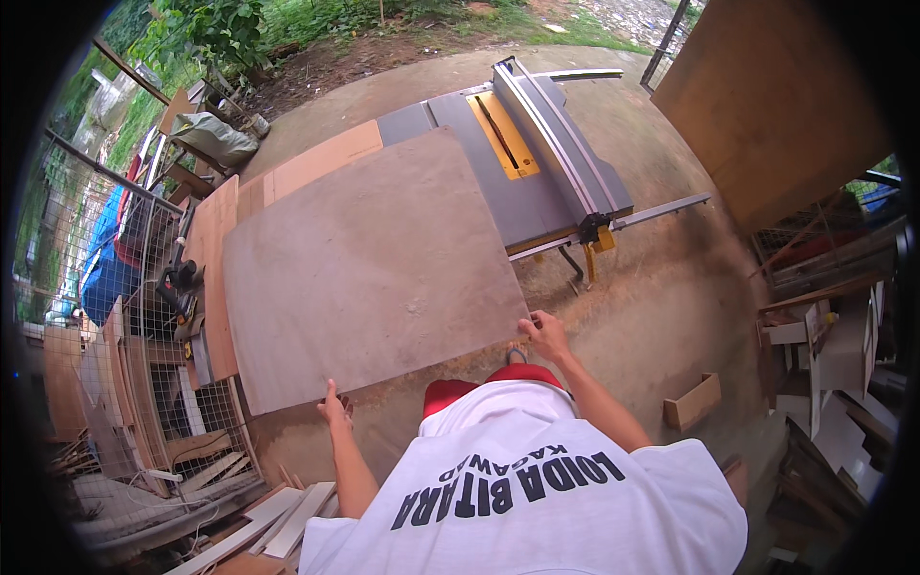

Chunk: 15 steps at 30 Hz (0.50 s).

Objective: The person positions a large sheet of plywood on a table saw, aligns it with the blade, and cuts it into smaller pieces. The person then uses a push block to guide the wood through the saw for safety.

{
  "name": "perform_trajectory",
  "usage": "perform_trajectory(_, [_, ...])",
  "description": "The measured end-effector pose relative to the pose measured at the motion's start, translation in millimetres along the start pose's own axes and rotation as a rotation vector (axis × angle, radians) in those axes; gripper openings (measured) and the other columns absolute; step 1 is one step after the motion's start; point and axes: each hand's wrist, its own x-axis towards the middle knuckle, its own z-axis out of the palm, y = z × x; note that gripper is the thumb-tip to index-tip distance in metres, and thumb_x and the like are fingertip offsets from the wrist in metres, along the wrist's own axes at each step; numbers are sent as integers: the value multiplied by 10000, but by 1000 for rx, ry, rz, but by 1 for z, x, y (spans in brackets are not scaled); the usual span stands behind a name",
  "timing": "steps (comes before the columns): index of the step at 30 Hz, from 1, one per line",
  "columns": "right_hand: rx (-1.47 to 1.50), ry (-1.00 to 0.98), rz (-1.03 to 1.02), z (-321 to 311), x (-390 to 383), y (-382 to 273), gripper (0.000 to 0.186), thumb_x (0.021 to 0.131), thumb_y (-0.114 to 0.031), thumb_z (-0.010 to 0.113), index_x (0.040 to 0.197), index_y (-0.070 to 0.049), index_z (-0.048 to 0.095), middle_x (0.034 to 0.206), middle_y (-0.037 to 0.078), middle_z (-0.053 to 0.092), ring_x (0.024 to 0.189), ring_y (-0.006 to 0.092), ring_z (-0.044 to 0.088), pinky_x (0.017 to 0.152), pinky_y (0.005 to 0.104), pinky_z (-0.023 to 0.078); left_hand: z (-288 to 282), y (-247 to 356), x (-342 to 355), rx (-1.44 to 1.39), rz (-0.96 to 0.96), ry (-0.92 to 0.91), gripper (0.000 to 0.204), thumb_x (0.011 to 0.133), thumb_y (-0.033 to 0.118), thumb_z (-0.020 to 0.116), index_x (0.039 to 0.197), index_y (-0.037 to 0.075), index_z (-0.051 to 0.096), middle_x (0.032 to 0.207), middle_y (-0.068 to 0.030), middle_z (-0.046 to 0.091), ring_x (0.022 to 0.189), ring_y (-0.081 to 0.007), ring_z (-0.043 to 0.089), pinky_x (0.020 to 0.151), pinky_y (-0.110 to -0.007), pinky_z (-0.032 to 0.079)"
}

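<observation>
A large greyish-brown plywood sheet (364, 259) lies in front of me, its far right part overlapping the grey top of a table saw (532, 206). With my right hand (544, 337) I grip the sheet's near right corner, fingers closed on the edge. My left hand (335, 407) is at the near edge, left of the middle, thumb over the top and the other fingers curled, partly hidden. The saw's yellow insert (503, 134) with its dark slot sits beyond the sheet's right side, and the long rip fence (556, 144) runs beside it.
Brown boards (326, 158) extend beyond the sheet at the left and far side. A black power tool (177, 278) rests at the left by a wire mesh fence (86, 240). A big panel (767, 105) leans at the right. Offcuts (278, 527) and an open wooden box (692, 402) lie nearby.
</observation>
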Motion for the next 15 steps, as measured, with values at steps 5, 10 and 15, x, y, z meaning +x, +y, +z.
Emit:
perform_trajectory(5, [-81,13,-143,7,11,8,414,977,-213,715,1327,0,655,1062,183,780,949,262,752,834,388,584,-27,14,38,-148,-51,-15,989,791,547,891,1440,42,341,1298,-136,534,1022,-256,578,778,-456,489])
perform_trajectory(10, [-29,4,-157,8,21,25,430,1030,-196,659,1407,-2,586,1071,144,758,916,220,727,797,360,578,-3,24,19,-151,-21,119,1071,793,538,890,1498,41,254,1335,-132,503,1049,-262,564,802,-463,492])
perform_trajectory(15, [118,-65,-57,20,13,27,359,1082,-255,605,1338,-3,619,1028,90,736,889,199,712,769,344,574,-10,2,3,-146,-42,112,1019,837,590,839,1515,66,287,1325,-117,508,1047,-257,568,812,-459,494])
